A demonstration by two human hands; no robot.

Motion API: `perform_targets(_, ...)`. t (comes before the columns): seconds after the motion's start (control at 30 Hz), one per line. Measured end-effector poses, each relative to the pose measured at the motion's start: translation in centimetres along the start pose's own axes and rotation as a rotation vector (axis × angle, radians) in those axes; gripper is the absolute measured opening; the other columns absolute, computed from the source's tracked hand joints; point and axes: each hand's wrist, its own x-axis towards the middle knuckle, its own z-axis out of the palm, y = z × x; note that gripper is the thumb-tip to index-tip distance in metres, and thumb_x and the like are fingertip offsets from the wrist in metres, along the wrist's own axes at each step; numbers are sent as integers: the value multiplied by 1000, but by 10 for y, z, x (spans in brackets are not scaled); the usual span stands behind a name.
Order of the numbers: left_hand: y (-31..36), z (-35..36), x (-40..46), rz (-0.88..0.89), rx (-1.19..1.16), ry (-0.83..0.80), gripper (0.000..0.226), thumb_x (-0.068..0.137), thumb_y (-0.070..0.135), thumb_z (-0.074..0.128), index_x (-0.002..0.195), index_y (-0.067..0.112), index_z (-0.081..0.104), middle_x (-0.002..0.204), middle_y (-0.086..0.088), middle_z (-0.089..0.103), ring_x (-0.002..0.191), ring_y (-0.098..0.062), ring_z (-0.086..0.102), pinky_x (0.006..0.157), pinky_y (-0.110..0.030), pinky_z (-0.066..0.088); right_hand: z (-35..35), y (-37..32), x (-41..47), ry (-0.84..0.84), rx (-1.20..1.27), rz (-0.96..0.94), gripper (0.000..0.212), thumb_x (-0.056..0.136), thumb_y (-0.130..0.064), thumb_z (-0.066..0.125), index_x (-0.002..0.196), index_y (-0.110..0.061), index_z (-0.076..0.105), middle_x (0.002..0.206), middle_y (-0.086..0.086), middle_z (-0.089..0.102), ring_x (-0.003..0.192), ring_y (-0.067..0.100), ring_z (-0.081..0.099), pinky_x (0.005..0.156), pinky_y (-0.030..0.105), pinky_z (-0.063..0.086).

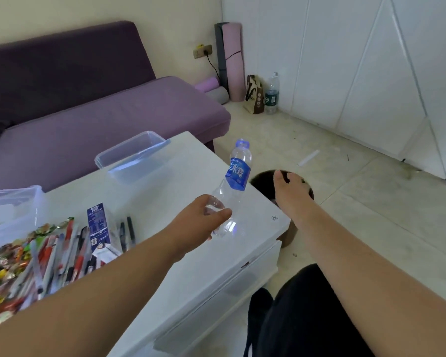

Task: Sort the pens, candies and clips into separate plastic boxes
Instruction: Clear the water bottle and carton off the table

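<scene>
Pens (62,256) lie heaped with candies (8,264) at about eight o'clock on the white table (191,274), mostly pointing toward one o'clock; clips I cannot pick out in the blur. The pens look light, stiff and smooth, likely to roll, so a pinch at mid-barrel, or a fistful of several at once, should serve. The candies in shiny wrappers look small and slippery, better scooped than pinched. Among the pens stands a blue carton (98,228) with white print too small to read. Two clear plastic boxes wait: one (131,155) at eleven o'clock on the table's far side, another (13,204) at nine o'clock by the heap. The left hand (204,220) has its fingers wrapped round the lower part of a clear water bottle (232,186), which tilts toward one o'clock over the table's right edge; thin and apparently near empty, it should crush easily. Its blue label carries white Chinese characters, one reading 水. The right hand (286,191), fingers loosely spread and holding nothing, reaches over a dark round bin (258,177) on the floor at two o'clock.
</scene>
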Motion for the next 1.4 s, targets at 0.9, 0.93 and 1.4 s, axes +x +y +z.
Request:
perform_targets(0.9,-93,-154,-85,-425,593,409,96,68,61,64,148,38,18,129,-6,52,84,-15,62,72,-32,52,124,-39,-82,-486,29,-416,46,91,-58,63,125,-33,44,100,-4,66,67,5,68,66,26,45)
perform_targets(0.93,-94,-151,-84,-413,623,422,94,70,60,63,149,39,17,120,-3,55,76,-11,60,65,-29,50,126,-38,-83,-481,3,-436,47,91,-58,63,126,-33,44,97,-5,66,66,3,68,64,26,44)
perform_targets(1.4,-67,-146,-89,-163,365,576,56,97,19,45,146,32,21,133,-10,52,104,-34,63,86,-52,57,115,-26,-91,-668,-236,-338,63,91,-49,67,140,-33,31,104,0,65,65,11,74,58,27,56)
